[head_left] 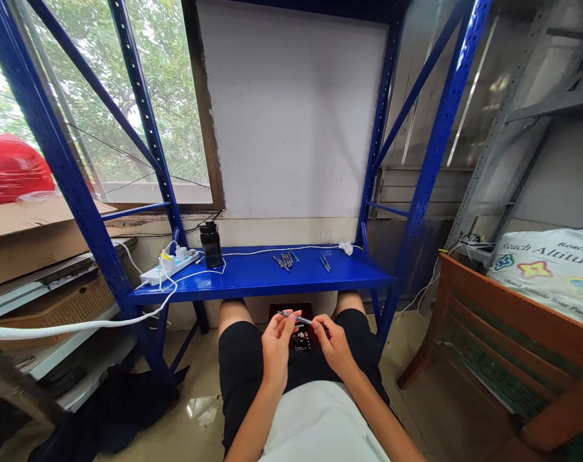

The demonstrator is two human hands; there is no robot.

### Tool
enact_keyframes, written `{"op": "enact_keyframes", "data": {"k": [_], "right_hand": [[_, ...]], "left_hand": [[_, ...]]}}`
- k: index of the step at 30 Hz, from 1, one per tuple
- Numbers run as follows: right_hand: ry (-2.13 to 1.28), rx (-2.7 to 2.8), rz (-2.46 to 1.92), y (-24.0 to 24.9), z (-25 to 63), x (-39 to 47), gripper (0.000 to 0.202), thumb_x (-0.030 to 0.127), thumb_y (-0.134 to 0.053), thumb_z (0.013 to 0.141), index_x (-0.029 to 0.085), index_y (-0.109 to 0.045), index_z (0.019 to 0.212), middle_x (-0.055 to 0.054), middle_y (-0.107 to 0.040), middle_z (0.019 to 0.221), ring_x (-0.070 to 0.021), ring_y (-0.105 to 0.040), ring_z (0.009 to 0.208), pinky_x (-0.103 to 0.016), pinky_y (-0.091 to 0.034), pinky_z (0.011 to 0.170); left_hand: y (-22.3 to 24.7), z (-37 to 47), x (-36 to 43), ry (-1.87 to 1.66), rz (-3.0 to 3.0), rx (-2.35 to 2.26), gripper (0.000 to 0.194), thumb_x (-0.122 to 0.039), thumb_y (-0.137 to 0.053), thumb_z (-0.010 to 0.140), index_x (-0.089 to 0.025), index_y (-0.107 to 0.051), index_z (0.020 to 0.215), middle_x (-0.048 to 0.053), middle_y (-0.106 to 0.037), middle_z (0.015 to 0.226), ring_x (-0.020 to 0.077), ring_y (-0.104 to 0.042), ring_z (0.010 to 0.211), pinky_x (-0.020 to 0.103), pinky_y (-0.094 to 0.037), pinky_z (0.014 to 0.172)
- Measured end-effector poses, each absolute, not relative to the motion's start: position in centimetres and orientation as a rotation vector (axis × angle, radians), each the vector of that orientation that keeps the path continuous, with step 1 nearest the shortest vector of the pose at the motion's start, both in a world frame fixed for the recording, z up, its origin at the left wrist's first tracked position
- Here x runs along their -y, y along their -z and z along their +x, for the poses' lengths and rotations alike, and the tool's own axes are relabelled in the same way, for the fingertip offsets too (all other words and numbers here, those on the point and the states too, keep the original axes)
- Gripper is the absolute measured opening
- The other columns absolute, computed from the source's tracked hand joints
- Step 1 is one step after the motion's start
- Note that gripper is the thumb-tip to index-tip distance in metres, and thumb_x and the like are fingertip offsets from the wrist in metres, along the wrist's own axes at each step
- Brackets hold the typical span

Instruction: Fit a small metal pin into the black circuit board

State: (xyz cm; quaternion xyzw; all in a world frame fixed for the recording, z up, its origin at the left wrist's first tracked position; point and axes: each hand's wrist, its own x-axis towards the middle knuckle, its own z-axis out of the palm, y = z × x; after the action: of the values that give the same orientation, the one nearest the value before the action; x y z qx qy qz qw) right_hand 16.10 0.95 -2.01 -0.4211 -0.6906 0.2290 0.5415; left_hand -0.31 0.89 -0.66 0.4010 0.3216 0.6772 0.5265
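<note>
I sit facing a blue metal shelf (257, 279), my hands held over my lap. My left hand (277, 343) and my right hand (334, 340) together hold a thin pen (295, 317) level between their fingertips. Below the pen, a small black device (301, 340) with light markings lies on my black shorts. Several more pens (286, 260) are scattered on the shelf, with two others (325, 263) a little to their right.
A black bottle (211, 244) and a white power strip (169, 267) with white cables stand on the shelf's left part. A wooden bench (508, 333) with a printed sack (546, 269) stands at the right. Cardboard and shelving fill the left side.
</note>
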Motion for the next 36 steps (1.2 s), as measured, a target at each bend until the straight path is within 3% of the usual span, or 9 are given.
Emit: {"op": "enact_keyframes", "data": {"k": [7, 12, 17, 21, 24, 26, 29, 32, 36], "right_hand": [[-0.849, 1.551, -0.924, 2.3, 16.0, -1.3, 0.047, 0.064, -0.055, 0.105, 0.022, -0.066, 0.086, 0.005, -0.044, 0.062, -0.0124, -0.037, 0.055, -0.026, -0.026, 0.054], [-1.177, 1.245, -0.769, 2.5, 15.2, -1.6, 0.047, 0.067, -0.073, 0.093, 0.021, -0.065, 0.084, 0.01, -0.036, 0.054, -0.0074, -0.023, 0.046, -0.023, -0.017, 0.045], [-1.235, 0.791, -0.566, 1.3, 14.9, -2.6, 0.038, 0.052, -0.089, 0.085, 0.024, -0.064, 0.087, 0.008, -0.052, 0.063, -0.0089, -0.043, 0.049, -0.021, -0.036, 0.042], [-1.281, 0.556, -0.452, -0.9, 15.9, -4.4, 0.034, 0.049, -0.091, 0.084, 0.026, -0.068, 0.089, 0.001, -0.071, 0.085, -0.0171, -0.07, 0.081, -0.03, -0.058, 0.067], [-1.357, 0.45, -0.314, -2.9, 16.7, -5.8, 0.028, 0.041, -0.089, 0.088, 0.026, -0.065, 0.088, 0.003, -0.071, 0.087, -0.0171, -0.072, 0.088, -0.034, -0.061, 0.079], [-1.414, 0.419, -0.172, -3.8, 17.2, -6.3, 0.024, 0.036, -0.081, 0.096, 0.025, -0.062, 0.088, 0.007, -0.061, 0.072, -0.0123, -0.064, 0.068, -0.028, -0.058, 0.066], [-1.484, 0.388, -0.045, -4.3, 17.7, -6.5, 0.031, 0.033, -0.062, 0.106, 0.024, -0.052, 0.078, 0.009, -0.041, 0.06, -0.0094, -0.039, 0.046, -0.023, -0.039, 0.043], [-1.468, 0.363, -0.042, -3.8, 18.2, -6.4, 0.04, 0.025, -0.051, 0.104, 0.025, -0.033, 0.068, 0.01, -0.029, 0.055, -0.0097, -0.027, 0.042, -0.024, -0.028, 0.038], [-1.411, 0.353, -0.04, -3.3, 18.9, -6.1, 0.041, 0.023, -0.054, 0.095, 0.025, -0.023, 0.069, 0.01, -0.021, 0.055, -0.0098, -0.021, 0.043, -0.024, -0.028, 0.04]], "left_hand": [[0.3, -0.3, -0.7, -1.61, 0.996, -0.778, 0.037, -0.048, -0.082, 0.09, -0.014, -0.08, 0.106, 0.014, -0.083, 0.112, 0.0242, -0.076, 0.095, 0.034, -0.059, 0.088], [0.1, -0.2, -0.5, -1.604, 1.008, -0.786, 0.038, -0.048, -0.083, 0.089, -0.014, -0.081, 0.108, 0.015, -0.084, 0.113, 0.0272, -0.076, 0.104, 0.035, -0.057, 0.094], [0.1, 0.1, -0.5, -1.52, 1.099, -0.797, 0.04, -0.046, -0.085, 0.087, -0.016, -0.082, 0.113, 0.015, -0.083, 0.117, 0.0306, -0.076, 0.113, 0.038, -0.056, 0.098], [0.1, 0.2, -0.5, -1.473, 1.125, -0.765, 0.044, -0.05, -0.085, 0.086, -0.017, -0.081, 0.116, 0.016, -0.083, 0.117, 0.0319, -0.075, 0.117, 0.038, -0.057, 0.097], [0.4, -0.1, -0.6, -1.567, 1.092, -0.831, 0.045, -0.058, -0.075, 0.093, -0.017, -0.08, 0.112, 0.015, -0.083, 0.109, 0.0292, -0.077, 0.108, 0.037, -0.058, 0.092], [0.7, -0.4, -0.8, -1.638, 1.032, -0.862, 0.046, -0.06, -0.07, 0.096, -0.017, -0.08, 0.108, 0.014, -0.082, 0.105, 0.0271, -0.076, 0.103, 0.036, -0.059, 0.089], [1.1, -0.7, -0.9, -1.674, 0.957, -0.88, 0.046, -0.061, -0.07, 0.096, -0.017, -0.079, 0.104, 0.011, -0.08, 0.099, 0.0242, -0.075, 0.096, 0.033, -0.058, 0.085], [1.3, -0.8, -1.0, -1.67, 0.937, -0.876, 0.046, -0.062, -0.071, 0.095, -0.017, -0.078, 0.101, 0.01, -0.079, 0.095, 0.0218, -0.074, 0.092, 0.03, -0.057, 0.082], [1.4, -0.7, -1.0, -1.675, 0.924, -0.866, 0.046, -0.062, -0.071, 0.095, -0.017, -0.078, 0.099, 0.009, -0.078, 0.092, 0.0208, -0.072, 0.089, 0.029, -0.056, 0.079]]}}
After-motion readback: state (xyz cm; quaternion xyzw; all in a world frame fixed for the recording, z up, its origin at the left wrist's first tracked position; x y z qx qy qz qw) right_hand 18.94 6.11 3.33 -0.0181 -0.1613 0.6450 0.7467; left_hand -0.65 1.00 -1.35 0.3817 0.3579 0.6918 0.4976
